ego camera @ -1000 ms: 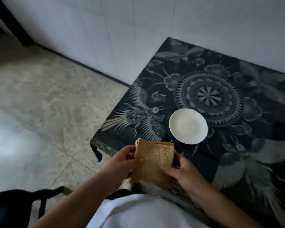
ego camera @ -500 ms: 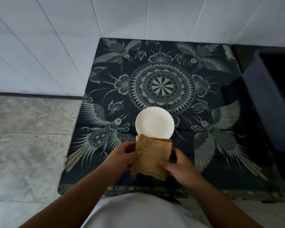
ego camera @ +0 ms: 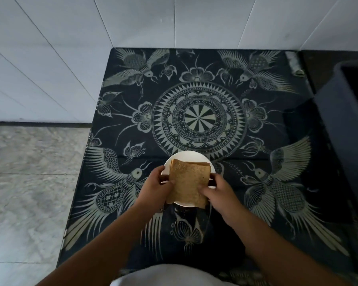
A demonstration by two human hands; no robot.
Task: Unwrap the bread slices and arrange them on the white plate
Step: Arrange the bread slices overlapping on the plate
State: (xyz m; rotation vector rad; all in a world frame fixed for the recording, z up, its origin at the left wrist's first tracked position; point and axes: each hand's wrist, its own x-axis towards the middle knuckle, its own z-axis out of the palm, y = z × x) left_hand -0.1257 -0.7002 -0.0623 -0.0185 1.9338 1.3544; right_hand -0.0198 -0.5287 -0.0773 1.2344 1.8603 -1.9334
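A stack of brown bread slices (ego camera: 188,182) is held over the white plate (ego camera: 187,156), covering most of it. My left hand (ego camera: 158,187) grips the stack's left edge and my right hand (ego camera: 217,191) grips its lower right edge. The plate rests on a dark cloth with bird and mandala patterns (ego camera: 198,118). Whether the bread touches the plate I cannot tell. No wrapper is clearly visible.
The patterned cloth covers a low table set against a white tiled wall (ego camera: 132,21). A dark grey box-like object (ego camera: 347,124) stands at the right. Marble floor (ego camera: 29,182) lies to the left.
My view has turned and moved closer to the table. Both hands have carried the bread forward, from in front of the plate to over it.
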